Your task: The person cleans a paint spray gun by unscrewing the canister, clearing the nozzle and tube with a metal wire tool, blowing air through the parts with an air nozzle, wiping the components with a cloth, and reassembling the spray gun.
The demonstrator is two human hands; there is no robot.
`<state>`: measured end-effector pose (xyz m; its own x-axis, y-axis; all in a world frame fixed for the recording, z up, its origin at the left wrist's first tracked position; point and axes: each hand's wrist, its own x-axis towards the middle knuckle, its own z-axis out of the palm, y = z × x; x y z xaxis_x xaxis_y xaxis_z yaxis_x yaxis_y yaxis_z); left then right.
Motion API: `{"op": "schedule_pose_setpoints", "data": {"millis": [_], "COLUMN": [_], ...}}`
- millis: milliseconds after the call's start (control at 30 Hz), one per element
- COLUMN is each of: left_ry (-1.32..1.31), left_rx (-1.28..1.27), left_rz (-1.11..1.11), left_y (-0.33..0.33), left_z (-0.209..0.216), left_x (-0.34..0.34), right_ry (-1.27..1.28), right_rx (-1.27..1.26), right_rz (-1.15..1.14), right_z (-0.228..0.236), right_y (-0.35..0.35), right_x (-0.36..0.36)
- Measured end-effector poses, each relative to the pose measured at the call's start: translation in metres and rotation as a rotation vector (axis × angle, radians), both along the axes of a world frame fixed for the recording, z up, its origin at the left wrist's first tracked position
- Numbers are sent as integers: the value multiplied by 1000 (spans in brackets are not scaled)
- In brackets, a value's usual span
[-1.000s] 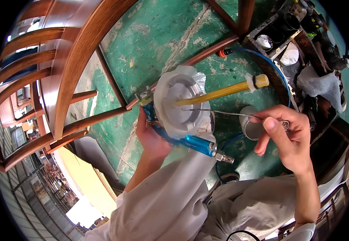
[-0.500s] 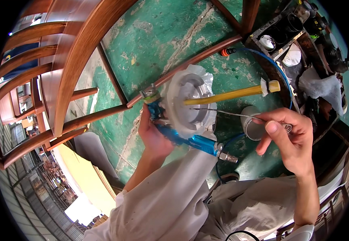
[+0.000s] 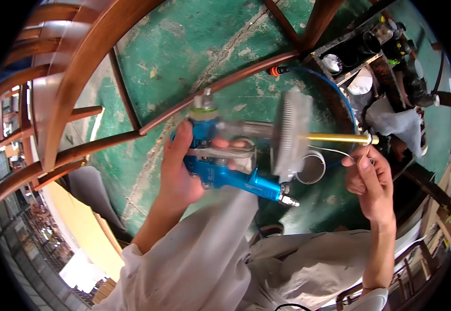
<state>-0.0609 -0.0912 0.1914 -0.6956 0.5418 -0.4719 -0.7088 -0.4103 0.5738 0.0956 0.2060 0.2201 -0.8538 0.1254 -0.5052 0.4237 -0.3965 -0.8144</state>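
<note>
Head view: the left hand (image 3: 178, 173) grasps a blue spray gun (image 3: 230, 180), fingers wrapped through the handle and trigger, in the middle of the scene above the floor (image 3: 158, 54). The gun's green-ringed head stands at the far end, and its silver fitting (image 3: 288, 200) sticks out to the near right. A ribbed pale disc (image 3: 289, 132), blurred, stands on edge to the right of the handle, joined to the gun by a clear stem (image 3: 254, 128). From the disc a yellow tube (image 3: 337, 137) runs right, its end just beside the right hand (image 3: 371, 181). That hand pinches a thin wire (image 3: 334, 151) whose left end is at the disc; whether it touches cannot be told.

Beyond the wire's near side, a pale cup (image 3: 311, 168) sits near the right hand. A blue hose (image 3: 337, 88) with an orange connector (image 3: 277, 71) curves at the far right, beside a crate of containers and a grey cloth (image 3: 399, 124). A brown wooden frame (image 3: 80, 83) fills the left.
</note>
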Motion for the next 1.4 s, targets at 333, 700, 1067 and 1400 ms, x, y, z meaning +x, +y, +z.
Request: {"op": "schedule_pose_setpoints", "data": {"millis": [333, 700, 1067, 1400], "left_ry": [101, 28, 64, -79], "left_rx": [-214, -387, -381, -340], "left_rz": [-10, -135, -189, -194], "left_y": [28, 15, 3, 4], "left_z": [53, 67, 55, 43], "left_x": [-7, -10, -4, 0], "right_ry": [-30, 514, -138, 291], "right_rx": [-53, 1175, -320, 746], "right_rz": [36, 297, -7, 316], "right_z": [0, 0, 11, -4], "right_y": [-1, -5, -15, -12], "right_x": [32, 42, 39, 49]}}
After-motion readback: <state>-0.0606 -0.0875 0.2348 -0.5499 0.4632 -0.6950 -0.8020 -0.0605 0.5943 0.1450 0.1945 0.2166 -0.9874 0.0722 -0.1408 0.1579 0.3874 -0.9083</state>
